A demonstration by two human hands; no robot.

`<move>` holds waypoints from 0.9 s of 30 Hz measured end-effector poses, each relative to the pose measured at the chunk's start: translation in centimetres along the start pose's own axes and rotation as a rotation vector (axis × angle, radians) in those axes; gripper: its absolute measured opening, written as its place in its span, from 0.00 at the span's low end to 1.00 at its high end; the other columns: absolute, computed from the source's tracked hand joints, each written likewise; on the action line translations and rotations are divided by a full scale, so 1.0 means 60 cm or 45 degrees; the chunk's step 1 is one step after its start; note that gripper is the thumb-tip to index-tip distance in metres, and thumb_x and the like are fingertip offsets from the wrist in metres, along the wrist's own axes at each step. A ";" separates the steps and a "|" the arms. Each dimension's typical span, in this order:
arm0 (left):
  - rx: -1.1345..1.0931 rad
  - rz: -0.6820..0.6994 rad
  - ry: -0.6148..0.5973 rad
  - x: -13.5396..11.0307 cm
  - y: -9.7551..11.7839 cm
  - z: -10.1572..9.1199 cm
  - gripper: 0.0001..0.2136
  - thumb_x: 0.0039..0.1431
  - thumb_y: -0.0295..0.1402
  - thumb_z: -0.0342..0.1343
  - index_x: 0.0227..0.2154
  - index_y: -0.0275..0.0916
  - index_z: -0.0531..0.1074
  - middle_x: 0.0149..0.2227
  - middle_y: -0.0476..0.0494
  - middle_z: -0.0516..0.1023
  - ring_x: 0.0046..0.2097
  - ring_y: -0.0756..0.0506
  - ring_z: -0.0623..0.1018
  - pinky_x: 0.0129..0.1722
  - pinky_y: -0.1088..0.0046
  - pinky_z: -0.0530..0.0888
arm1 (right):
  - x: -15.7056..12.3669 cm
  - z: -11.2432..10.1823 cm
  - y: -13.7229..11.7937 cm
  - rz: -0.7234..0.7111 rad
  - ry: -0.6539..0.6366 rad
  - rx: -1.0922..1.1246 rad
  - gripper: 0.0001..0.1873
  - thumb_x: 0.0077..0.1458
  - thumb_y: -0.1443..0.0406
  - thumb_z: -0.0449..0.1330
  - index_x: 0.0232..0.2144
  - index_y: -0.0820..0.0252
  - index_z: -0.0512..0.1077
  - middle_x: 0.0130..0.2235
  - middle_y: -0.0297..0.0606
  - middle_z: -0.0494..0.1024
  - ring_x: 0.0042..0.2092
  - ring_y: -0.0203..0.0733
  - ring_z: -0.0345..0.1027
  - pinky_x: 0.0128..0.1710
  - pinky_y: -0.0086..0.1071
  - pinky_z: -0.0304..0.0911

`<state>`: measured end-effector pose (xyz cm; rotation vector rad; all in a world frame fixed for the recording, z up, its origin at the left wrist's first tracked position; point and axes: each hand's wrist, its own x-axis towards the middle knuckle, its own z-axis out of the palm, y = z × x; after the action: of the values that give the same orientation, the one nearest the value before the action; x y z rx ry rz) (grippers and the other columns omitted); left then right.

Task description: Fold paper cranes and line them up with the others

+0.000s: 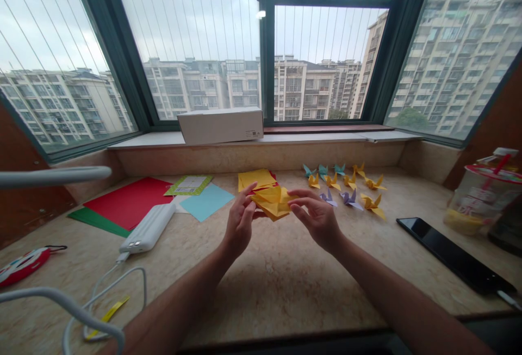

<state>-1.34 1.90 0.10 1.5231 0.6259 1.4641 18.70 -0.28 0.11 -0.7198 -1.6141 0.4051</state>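
Between my two hands a partly folded sheet of yellow origami paper [272, 203] is held up above the counter, its layers spread apart. My left hand [240, 219] pinches its left corner between thumb and fingers. On the other side my right hand [316, 216] has thumb and fingertips closed on the right edge. Just behind lies a stack of yellow paper squares [255, 179], with a bit of red paper showing beneath. To the right of my right hand stand several folded paper cranes [349, 182] in yellow, blue and purple.
Left on the counter are red paper [130, 200], light blue paper [207, 203] and a white power bank [149, 228] with a cable. A black phone [452, 254] and a plastic cup [475, 197] are at right. A white box [222, 126] rests on the sill.
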 end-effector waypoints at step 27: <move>0.243 0.034 -0.003 -0.004 0.005 0.009 0.06 0.56 0.27 0.56 0.33 0.37 0.79 0.36 0.44 0.80 0.39 0.46 0.78 0.38 0.74 0.75 | 0.010 0.002 0.010 0.508 0.013 0.320 0.04 0.47 0.64 0.62 0.26 0.59 0.76 0.33 0.37 0.76 0.37 0.41 0.68 0.36 0.32 0.66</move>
<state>-0.92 1.41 0.26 1.6851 0.7647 1.4556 18.71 0.57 0.19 -0.8476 -1.3747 0.8749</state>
